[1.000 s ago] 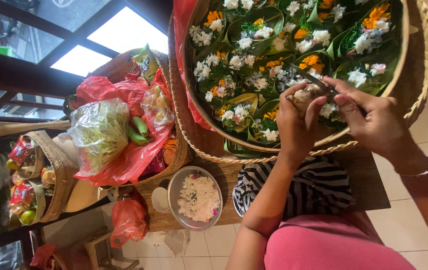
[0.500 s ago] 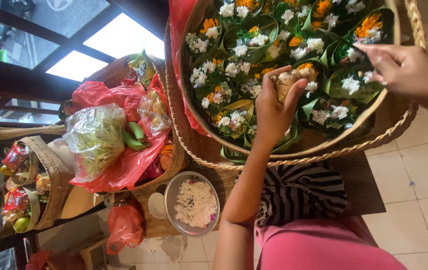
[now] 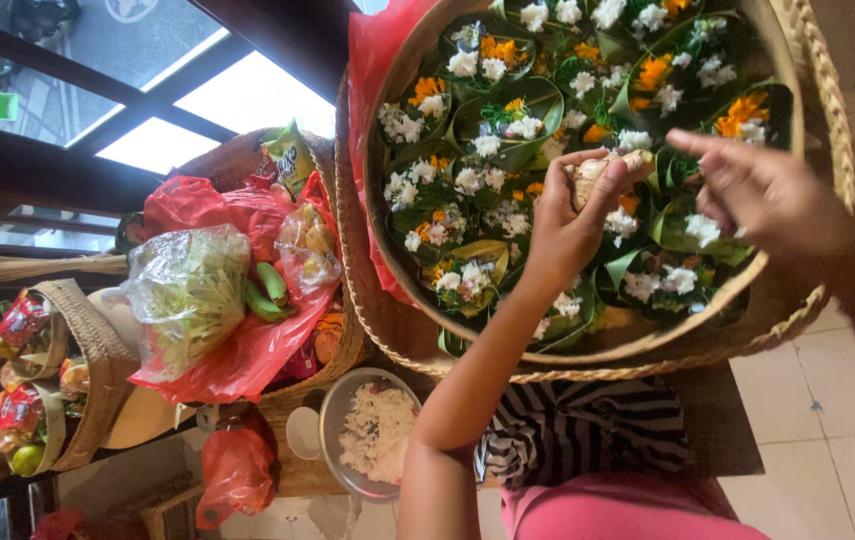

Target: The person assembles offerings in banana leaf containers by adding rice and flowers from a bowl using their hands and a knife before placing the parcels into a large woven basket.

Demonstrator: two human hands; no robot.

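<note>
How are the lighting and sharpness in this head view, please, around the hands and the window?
Head view: window panes blown out white; frames around them nearly black; flower tray evenly lit and sharp; right hand slightly motion-blurred; left hand fairly crisp.

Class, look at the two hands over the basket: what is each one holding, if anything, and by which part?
The left hand grips a pale lump by its lower end. The right hand holds nothing visible above the round basket of flowers.

The one camera sits on the person's head and looks steeply down, from close, at a round basket (image 3: 797, 300) of flower offerings on the counter (image 3: 717, 420), with the picture turned sideways.
</note>
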